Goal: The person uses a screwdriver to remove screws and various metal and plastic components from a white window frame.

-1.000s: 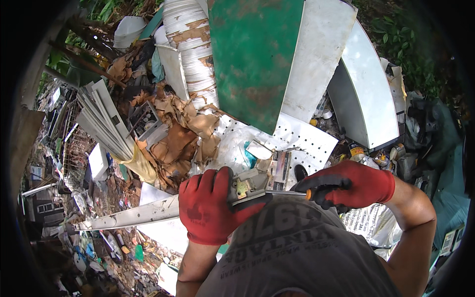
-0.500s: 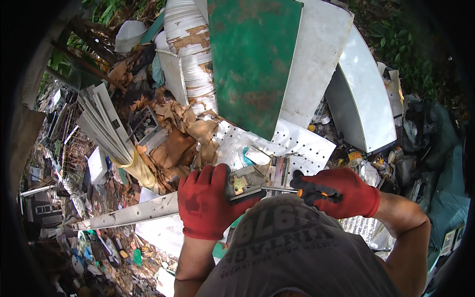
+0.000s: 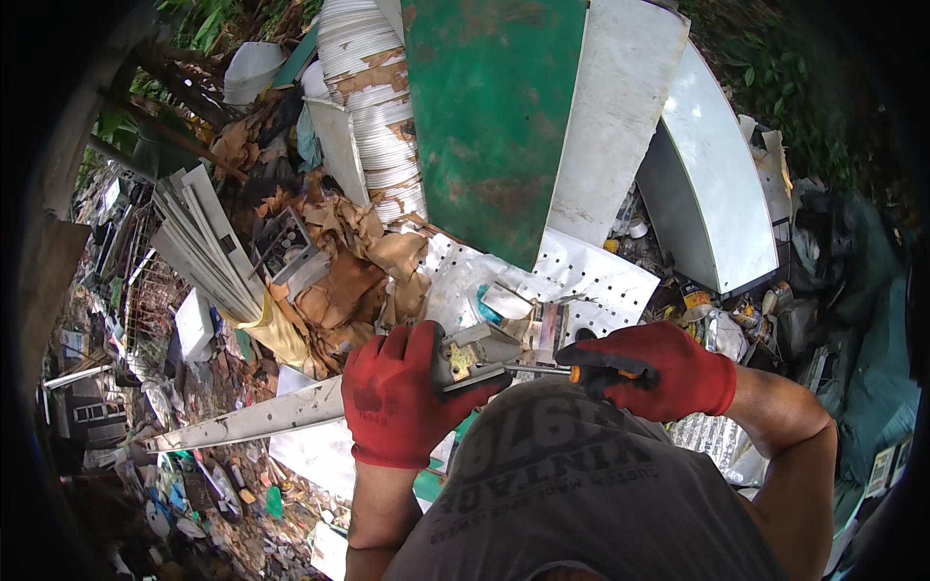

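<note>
My left hand [image 3: 395, 395], in a red and black work glove, is closed around the near end of a long pale metal bar [image 3: 262, 413]. The bar stretches away to the left. Its gripped end is an open grey housing with a yellowish fitting [image 3: 463, 360] inside. My right hand [image 3: 668, 373], gloved alike, grips the orange and black handle of a screwdriver [image 3: 536, 370]. The shaft points left, and its tip meets the housing beside my left thumb; the exact contact point is hidden.
A green panel [image 3: 489, 126] and white panels [image 3: 620, 116] lean ahead. Below them lies a perforated white sheet [image 3: 601, 281]. Brown crumpled paper [image 3: 349, 281] and a yellow sack of pale strips [image 3: 266, 334] are at the left, with scattered scrap around. A dark green tarp [image 3: 877, 358] hangs at the right.
Both hands have shifted slightly left, with the bar's end and the screwdriver. The right hand has turned a little on the handle. Both grips stay closed.
</note>
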`<action>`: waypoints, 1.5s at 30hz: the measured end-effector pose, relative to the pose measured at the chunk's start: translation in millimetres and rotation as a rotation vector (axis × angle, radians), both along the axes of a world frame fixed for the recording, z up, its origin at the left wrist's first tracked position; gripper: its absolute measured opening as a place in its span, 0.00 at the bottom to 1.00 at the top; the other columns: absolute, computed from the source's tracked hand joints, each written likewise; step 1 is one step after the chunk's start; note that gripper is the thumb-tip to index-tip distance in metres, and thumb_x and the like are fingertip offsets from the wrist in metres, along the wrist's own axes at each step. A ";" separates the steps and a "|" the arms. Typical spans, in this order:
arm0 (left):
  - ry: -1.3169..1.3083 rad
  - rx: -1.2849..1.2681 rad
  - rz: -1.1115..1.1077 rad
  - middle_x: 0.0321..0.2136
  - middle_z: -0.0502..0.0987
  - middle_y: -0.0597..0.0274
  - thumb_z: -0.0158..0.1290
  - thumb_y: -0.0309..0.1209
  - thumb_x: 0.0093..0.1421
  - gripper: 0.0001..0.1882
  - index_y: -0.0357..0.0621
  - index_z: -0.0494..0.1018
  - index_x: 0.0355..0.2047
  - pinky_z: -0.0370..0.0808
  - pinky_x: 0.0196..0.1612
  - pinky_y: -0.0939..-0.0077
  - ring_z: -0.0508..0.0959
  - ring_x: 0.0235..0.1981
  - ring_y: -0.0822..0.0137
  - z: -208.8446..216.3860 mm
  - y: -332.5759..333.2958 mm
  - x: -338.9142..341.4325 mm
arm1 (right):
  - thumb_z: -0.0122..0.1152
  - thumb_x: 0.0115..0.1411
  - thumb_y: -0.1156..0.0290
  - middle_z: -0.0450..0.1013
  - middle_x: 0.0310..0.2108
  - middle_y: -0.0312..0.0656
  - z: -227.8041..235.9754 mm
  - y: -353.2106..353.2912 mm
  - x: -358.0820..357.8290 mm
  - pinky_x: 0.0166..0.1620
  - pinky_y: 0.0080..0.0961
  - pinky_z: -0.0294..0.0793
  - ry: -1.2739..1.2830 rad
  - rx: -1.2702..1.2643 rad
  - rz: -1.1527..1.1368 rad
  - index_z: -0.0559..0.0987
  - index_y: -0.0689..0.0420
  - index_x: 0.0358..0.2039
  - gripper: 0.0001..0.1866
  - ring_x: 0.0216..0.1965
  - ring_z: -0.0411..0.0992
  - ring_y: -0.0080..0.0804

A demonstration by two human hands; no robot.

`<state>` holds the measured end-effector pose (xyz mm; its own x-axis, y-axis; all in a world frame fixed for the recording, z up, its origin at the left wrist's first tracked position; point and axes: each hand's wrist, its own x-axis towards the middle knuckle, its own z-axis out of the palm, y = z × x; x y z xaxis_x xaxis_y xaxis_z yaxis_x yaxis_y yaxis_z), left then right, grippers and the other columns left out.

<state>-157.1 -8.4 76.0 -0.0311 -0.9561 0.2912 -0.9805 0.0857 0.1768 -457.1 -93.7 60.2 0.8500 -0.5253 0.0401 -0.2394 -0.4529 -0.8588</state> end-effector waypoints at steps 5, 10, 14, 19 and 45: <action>-0.014 0.046 0.029 0.33 0.82 0.52 0.77 0.62 0.32 0.44 0.40 0.79 0.41 0.78 0.39 0.57 0.81 0.34 0.48 4.5 1.2 -1.6 | 0.67 0.58 0.72 0.84 0.41 0.45 33.6 -31.4 3.5 0.46 0.32 0.82 0.112 0.185 0.124 0.78 0.53 0.61 0.28 0.41 0.84 0.39; -0.035 -0.025 0.010 0.33 0.82 0.52 0.76 0.63 0.33 0.44 0.41 0.78 0.41 0.78 0.39 0.58 0.82 0.33 0.48 -0.5 0.4 1.2 | 0.69 0.57 0.71 0.83 0.42 0.47 10.6 -15.7 1.4 0.47 0.33 0.82 0.029 0.081 0.040 0.79 0.54 0.61 0.29 0.41 0.84 0.42; -0.017 -0.027 -0.010 0.33 0.82 0.53 0.76 0.63 0.33 0.44 0.41 0.78 0.40 0.78 0.38 0.58 0.82 0.33 0.49 -2.3 -2.1 2.1 | 0.70 0.56 0.72 0.83 0.43 0.49 -8.5 -2.3 -1.9 0.46 0.35 0.82 -0.045 -0.071 -0.034 0.79 0.54 0.60 0.29 0.42 0.84 0.45; -0.029 0.010 0.015 0.32 0.82 0.54 0.76 0.63 0.32 0.43 0.42 0.78 0.40 0.77 0.39 0.58 0.82 0.33 0.49 -0.9 0.3 1.5 | 0.70 0.56 0.73 0.83 0.42 0.49 24.3 -31.7 1.8 0.45 0.36 0.83 0.070 0.108 0.101 0.79 0.55 0.60 0.28 0.40 0.84 0.46; -0.003 -0.069 -0.010 0.30 0.79 0.57 0.72 0.66 0.34 0.42 0.44 0.76 0.37 0.75 0.37 0.58 0.80 0.32 0.52 -1.8 -22.0 9.7 | 0.74 0.53 0.73 0.83 0.43 0.49 23.1 -40.7 -9.9 0.46 0.34 0.83 0.029 -0.107 0.014 0.78 0.53 0.62 0.34 0.41 0.83 0.45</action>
<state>-147.3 -30.4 74.2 -0.0410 -0.9336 0.3560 -0.9801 0.1069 0.1673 -467.0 -134.5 83.3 0.8588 -0.5075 0.0704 -0.2568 -0.5453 -0.7980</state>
